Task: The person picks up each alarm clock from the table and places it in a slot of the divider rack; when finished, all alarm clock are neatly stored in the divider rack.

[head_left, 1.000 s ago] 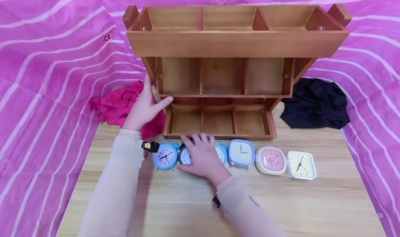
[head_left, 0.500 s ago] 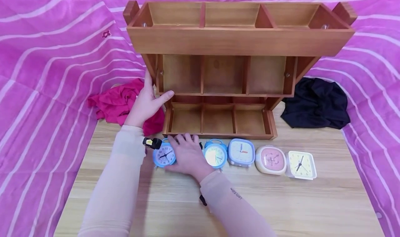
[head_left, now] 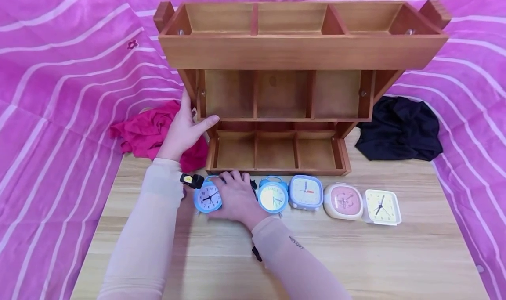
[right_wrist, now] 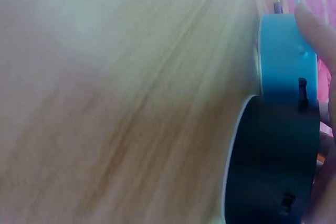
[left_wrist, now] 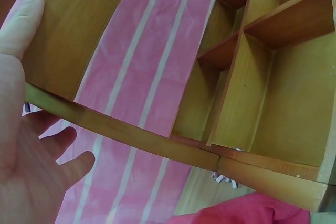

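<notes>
The right hand (head_left: 236, 197) lies over a dark round clock (right_wrist: 273, 161) on the table (head_left: 356, 256), just in front of the wooden shelf (head_left: 300, 49), with its fingers (head_left: 231, 177) curled over the clock's top. In the head view the hand hides nearly all of that clock; the right wrist view shows its dark rim standing on the wood, touching a blue clock (head_left: 207, 197) on its left side. Whether the fingers truly clamp the dark clock or only rest on it cannot be told.

The left hand (head_left: 183, 131) is at the shelf's left side post, fingers straight up along the outside and thumb stretched across the front edge of the middle tier. The left wrist view shows the palm (left_wrist: 21, 156) behind a wooden bar of the shelf.

In front of the shelf the clocks stand in a tight row, running rightward from the dark one: a second blue clock (head_left: 272, 196), a pale blue square clock (head_left: 305, 193), a pink clock (head_left: 342, 201) and a cream clock (head_left: 381, 207). A red cloth (head_left: 148, 131) lies crumpled left of the shelf, behind the left hand. A black cloth (head_left: 397, 128) lies right of the shelf. A pink striped sheet (head_left: 59, 93) surrounds the shelf.
</notes>
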A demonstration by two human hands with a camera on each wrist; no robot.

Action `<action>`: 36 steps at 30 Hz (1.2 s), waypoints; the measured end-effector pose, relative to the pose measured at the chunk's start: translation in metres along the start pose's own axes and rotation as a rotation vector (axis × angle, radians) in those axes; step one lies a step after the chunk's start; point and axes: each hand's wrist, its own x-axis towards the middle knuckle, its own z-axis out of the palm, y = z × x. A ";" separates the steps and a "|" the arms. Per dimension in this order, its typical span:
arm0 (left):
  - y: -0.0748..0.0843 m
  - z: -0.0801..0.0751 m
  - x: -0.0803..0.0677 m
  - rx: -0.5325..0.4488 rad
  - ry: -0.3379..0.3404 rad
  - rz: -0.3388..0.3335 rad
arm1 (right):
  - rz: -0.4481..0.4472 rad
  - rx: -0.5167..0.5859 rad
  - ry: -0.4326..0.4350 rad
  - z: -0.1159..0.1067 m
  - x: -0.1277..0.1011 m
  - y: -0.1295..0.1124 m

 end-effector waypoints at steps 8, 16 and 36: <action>-0.006 0.002 0.002 -0.050 0.024 0.033 | 0.007 0.060 0.030 0.001 0.002 -0.002; -0.010 0.004 0.002 -0.079 0.039 0.037 | 0.000 0.100 0.020 0.001 0.003 0.001; -0.005 0.003 -0.002 -0.032 0.007 -0.012 | -0.055 0.405 0.044 -0.026 -0.004 0.009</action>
